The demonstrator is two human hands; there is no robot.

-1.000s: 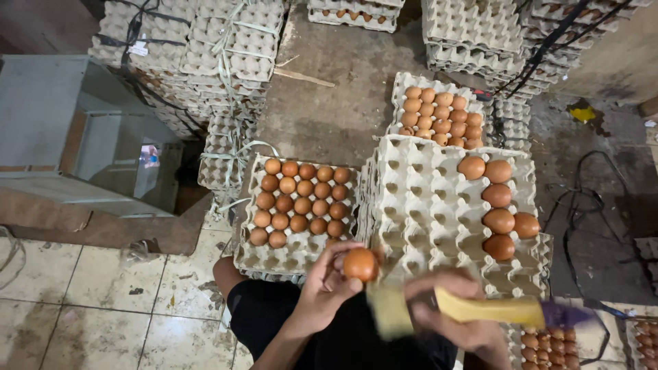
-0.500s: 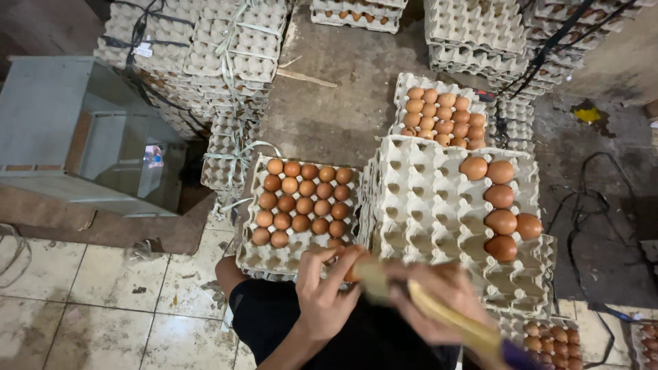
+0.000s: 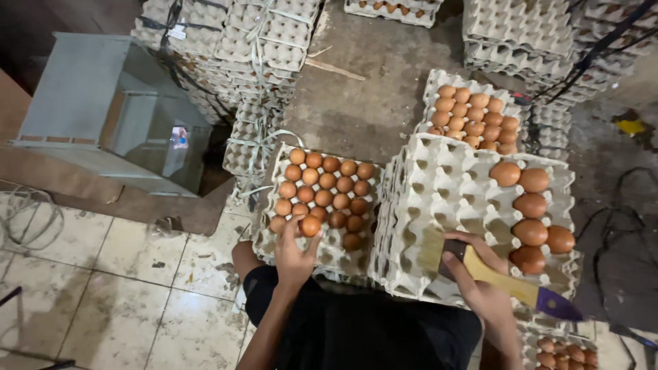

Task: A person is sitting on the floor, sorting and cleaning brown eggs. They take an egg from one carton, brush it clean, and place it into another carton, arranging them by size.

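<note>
Left hand (image 3: pixel 293 255): fingers (image 3: pixel 310 241) pinch a round brown egg (image 3: pixel 310 225), held at the near row of a grey moulded-pulp egg tray (image 3: pixel 269 240) that is nearly filled with brown eggs. Right hand (image 3: pixel 480 277): fingers (image 3: pixel 458 264) clenched around a flat paintbrush with pale bristles, yellow wooden handle and purple tip (image 3: pixel 490 275). The bristles rest on a second grey pulp tray (image 3: pixel 439 185), just right of the first. Beyond the right fingers, 6 brown eggs (image 3: pixel 531 205) sit along that tray's right side. Further out stand tied stacks of pulp trays (image 3: pixel 264 41).
</note>
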